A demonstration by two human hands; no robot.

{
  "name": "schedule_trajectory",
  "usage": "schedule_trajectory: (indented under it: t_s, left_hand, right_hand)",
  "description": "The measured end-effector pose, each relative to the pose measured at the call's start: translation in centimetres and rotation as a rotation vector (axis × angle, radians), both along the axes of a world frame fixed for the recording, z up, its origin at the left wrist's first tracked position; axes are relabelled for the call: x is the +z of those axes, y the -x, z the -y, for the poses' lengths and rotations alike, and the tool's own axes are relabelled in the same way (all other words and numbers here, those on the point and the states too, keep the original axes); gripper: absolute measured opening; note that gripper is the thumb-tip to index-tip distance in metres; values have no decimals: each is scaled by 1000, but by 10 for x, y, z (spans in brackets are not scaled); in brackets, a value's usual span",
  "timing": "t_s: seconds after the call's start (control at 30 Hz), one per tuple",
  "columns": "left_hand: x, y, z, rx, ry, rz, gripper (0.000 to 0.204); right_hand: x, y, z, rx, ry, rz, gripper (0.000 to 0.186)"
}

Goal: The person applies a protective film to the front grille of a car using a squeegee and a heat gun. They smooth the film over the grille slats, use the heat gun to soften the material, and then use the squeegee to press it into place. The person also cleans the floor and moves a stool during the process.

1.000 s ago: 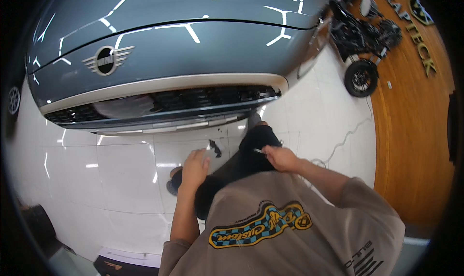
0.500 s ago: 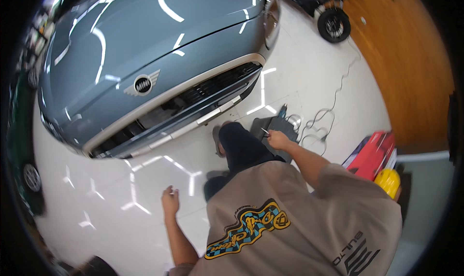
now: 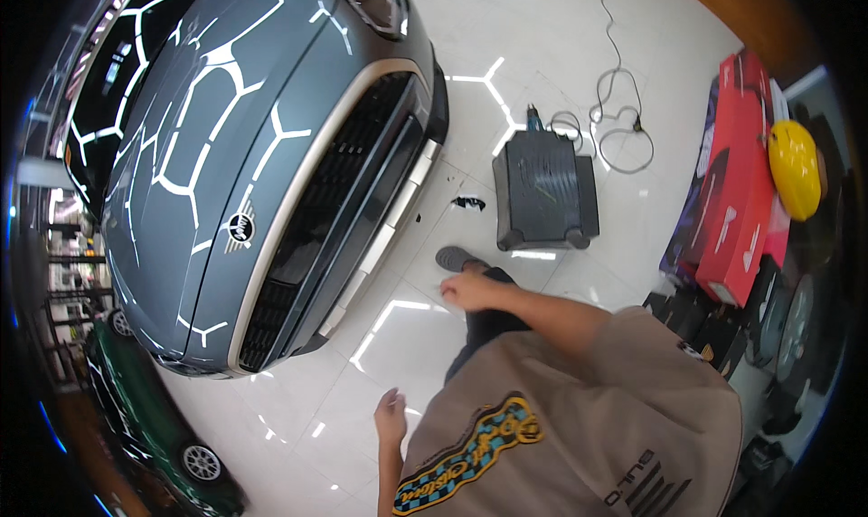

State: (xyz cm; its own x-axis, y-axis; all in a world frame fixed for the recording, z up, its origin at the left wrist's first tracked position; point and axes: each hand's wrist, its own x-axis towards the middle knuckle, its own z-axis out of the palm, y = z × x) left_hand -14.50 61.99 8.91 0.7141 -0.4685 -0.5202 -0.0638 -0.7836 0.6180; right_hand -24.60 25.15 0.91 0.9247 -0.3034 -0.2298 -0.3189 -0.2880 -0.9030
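Note:
My right hand (image 3: 463, 290) is closed in front of my dark trouser leg (image 3: 493, 332), above my grey slip-on shoe (image 3: 450, 259); what it holds is hidden. My left hand (image 3: 391, 416) hangs low with loosely curved fingers apart and empty. The grey-blue car's front bumper (image 3: 384, 237), with its cream-edged black grille (image 3: 321, 200), is to the left of both hands, not touched. A dark tool case (image 3: 542, 191) stands on the tiled floor beyond my right hand, a corded tool (image 3: 533, 119) at its far end. Small dark scraps (image 3: 468, 205) lie near the case.
A cable (image 3: 624, 169) loops across the floor at the back right. Red boxes (image 3: 732, 227) and a yellow rounded object (image 3: 794, 169) stand along the right side. A green car (image 3: 154, 417) is at the lower left. A wooden panel (image 3: 768, 10) edges the upper right.
My view has turned, so the car now fills the left and the case and boxes show fully. My shoe has shifted, and the thin tool seen in my right hand earlier no longer shows.

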Motion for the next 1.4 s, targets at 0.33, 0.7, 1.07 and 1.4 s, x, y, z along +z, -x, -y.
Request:
schedule_trajectory:
  t_s: [0.33,0.7,1.07,1.4]
  left_hand:
    - [68,161,172,-718,125,-56,19]
    - [13,295,337,-859,-98,-491,18]
    - [-20,204,389,-448,-3,-90,11]
    - [-71,2,382,-884,-152,-177,23]
  right_hand:
    - [61,201,-95,-131,-407,11,28]
    - [4,387,12,-362,-866,-146,25]
    - [-9,327,119,-595,-897,-73,15]
    - [4,48,227,-599,-541,82,19]
